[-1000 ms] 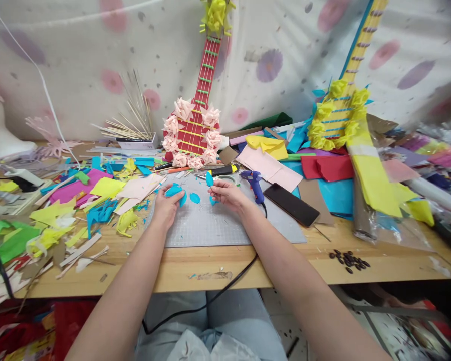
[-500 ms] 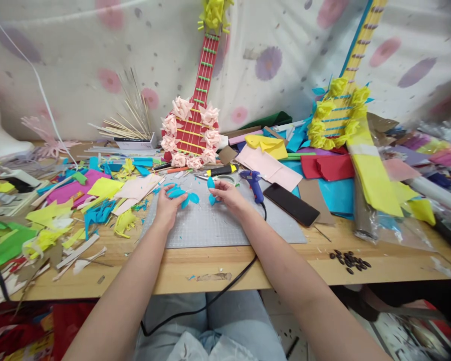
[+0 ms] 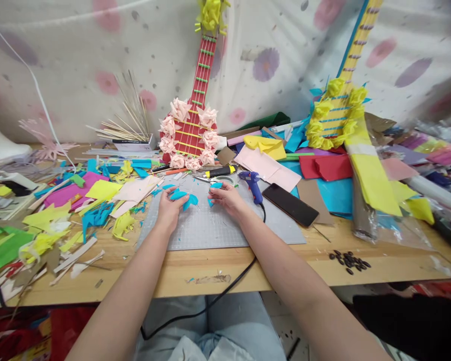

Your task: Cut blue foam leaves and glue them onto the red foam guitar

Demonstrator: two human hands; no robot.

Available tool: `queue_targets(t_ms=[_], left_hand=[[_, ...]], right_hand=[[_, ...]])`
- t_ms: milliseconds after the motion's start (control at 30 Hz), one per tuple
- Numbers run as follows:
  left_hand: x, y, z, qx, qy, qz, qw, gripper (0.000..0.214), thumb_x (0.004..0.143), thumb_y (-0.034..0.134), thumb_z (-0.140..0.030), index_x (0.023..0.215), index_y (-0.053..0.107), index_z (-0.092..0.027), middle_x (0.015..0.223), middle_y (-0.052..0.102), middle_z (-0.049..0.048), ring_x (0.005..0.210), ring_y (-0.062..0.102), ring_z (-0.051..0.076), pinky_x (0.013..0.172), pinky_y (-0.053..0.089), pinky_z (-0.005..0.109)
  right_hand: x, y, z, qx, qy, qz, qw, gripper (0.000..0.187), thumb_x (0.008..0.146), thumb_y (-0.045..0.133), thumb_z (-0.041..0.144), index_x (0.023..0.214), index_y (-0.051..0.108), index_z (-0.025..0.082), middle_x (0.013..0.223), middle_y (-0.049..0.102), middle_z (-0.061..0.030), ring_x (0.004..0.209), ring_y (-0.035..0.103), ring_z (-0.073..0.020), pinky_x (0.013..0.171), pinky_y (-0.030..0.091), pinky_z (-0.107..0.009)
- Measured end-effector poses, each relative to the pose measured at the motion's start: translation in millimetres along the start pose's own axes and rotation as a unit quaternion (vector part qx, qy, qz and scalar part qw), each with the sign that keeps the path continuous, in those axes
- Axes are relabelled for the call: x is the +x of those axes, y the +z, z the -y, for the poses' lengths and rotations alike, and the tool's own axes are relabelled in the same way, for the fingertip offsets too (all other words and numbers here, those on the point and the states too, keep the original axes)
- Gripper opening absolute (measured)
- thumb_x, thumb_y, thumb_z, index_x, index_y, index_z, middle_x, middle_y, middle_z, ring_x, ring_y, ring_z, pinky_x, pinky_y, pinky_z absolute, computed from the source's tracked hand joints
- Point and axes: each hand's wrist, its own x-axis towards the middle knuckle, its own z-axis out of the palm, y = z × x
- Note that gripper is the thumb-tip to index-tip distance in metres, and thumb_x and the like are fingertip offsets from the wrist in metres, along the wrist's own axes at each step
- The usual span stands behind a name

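My left hand rests on the grey cutting mat with its fingers closed around a blue paper flower piece. My right hand pinches a small blue paper petal a short way to the right of it. Both hands are over the far part of the mat, close together. A blue glue gun lies just right of my right hand, its black cord running off the table's front edge.
A red paper guitar with pink flowers leans on the back wall, a yellow-flowered one to the right. A black phone, coloured paper sheets, scraps at left, wooden sticks and dark seeds cover the wooden table.
My left hand turned the blue flower piece and opened it out a little. My right hand lowered the petal and drew it closer to the flower piece.
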Motion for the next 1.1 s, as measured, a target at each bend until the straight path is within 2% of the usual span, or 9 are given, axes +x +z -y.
queue_targets(t_ms=[167, 300, 400, 567, 700, 833, 1100], left_hand=[[-2, 5.4, 0, -0.041, -0.015, -0.019, 0.999, 0.057, 0.045, 0.077, -0.012, 0.095, 0.049, -0.019, 0.069, 0.057, -0.0047, 0.061, 0.057, 0.009, 0.059, 0.044, 0.021], [-4, 9.2, -3, -0.070, -0.031, -0.021, 0.997, 0.056, 0.047, 0.074, -0.007, 0.097, 0.050, -0.019, 0.069, 0.057, -0.0043, 0.061, 0.058, 0.009, 0.060, 0.044, 0.021], [-5, 10.4, -5, -0.089, -0.038, -0.016, 0.995, 0.056, 0.048, 0.074, -0.006, 0.098, 0.052, -0.019, 0.068, 0.057, -0.0045, 0.061, 0.058, 0.008, 0.061, 0.044, 0.021], [-5, 11.2, -7, -0.115, -0.035, -0.026, 0.992, 0.053, 0.049, 0.073, -0.005, 0.096, 0.054, -0.019, 0.071, 0.058, -0.0041, 0.062, 0.057, 0.007, 0.063, 0.044, 0.021], [-6, 12.9, -6, -0.120, -0.038, -0.033, 0.991, 0.055, 0.049, 0.072, -0.005, 0.098, 0.053, -0.019, 0.070, 0.058, -0.0043, 0.060, 0.057, 0.007, 0.061, 0.044, 0.020], [-7, 15.0, -4, -0.116, -0.041, -0.039, 0.992, 0.056, 0.050, 0.073, -0.006, 0.100, 0.051, -0.019, 0.071, 0.058, -0.0030, 0.062, 0.057, 0.008, 0.062, 0.044, 0.021], [-6, 15.3, -3, -0.121, -0.032, -0.051, 0.991, 0.055, 0.052, 0.073, -0.006, 0.100, 0.050, -0.019, 0.073, 0.059, -0.0023, 0.063, 0.058, 0.009, 0.062, 0.044, 0.021]], right_hand=[[-7, 10, 3, 0.033, 0.043, 0.013, 0.998, 0.033, 0.053, 0.076, 0.019, 0.070, 0.048, 0.018, 0.076, 0.067, -0.0012, 0.068, 0.065, -0.0133, 0.059, 0.048, -0.024], [-4, 16, -1, 0.068, 0.051, 0.001, 0.996, 0.039, 0.048, 0.079, 0.017, 0.066, 0.045, 0.019, 0.064, 0.059, 0.0063, 0.055, 0.055, -0.0066, 0.053, 0.045, -0.020], [-2, 20, -5, 0.074, 0.057, -0.001, 0.996, 0.037, 0.048, 0.079, 0.019, 0.069, 0.048, 0.020, 0.056, 0.051, 0.0094, 0.047, 0.046, -0.0038, 0.049, 0.042, -0.018], [-2, 23, -9, 0.070, 0.057, 0.021, 0.996, 0.034, 0.052, 0.076, 0.017, 0.072, 0.049, 0.020, 0.065, 0.061, 0.0048, 0.058, 0.059, -0.0089, 0.058, 0.050, -0.024], [-3, 25, -12, 0.068, 0.056, 0.041, 0.995, 0.033, 0.055, 0.074, 0.015, 0.071, 0.046, 0.020, 0.069, 0.066, 0.0009, 0.064, 0.065, -0.0132, 0.060, 0.052, -0.025], [-1, 28, -15, 0.068, 0.047, 0.043, 0.996, 0.034, 0.054, 0.077, 0.015, 0.068, 0.046, 0.019, 0.068, 0.067, 0.0009, 0.069, 0.066, -0.0139, 0.064, 0.052, -0.026], [1, 30, -19, 0.053, 0.041, 0.015, 0.998, 0.027, 0.054, 0.078, 0.017, 0.070, 0.056, 0.017, 0.066, 0.065, 0.0017, 0.067, 0.062, -0.0101, 0.070, 0.050, -0.027]])
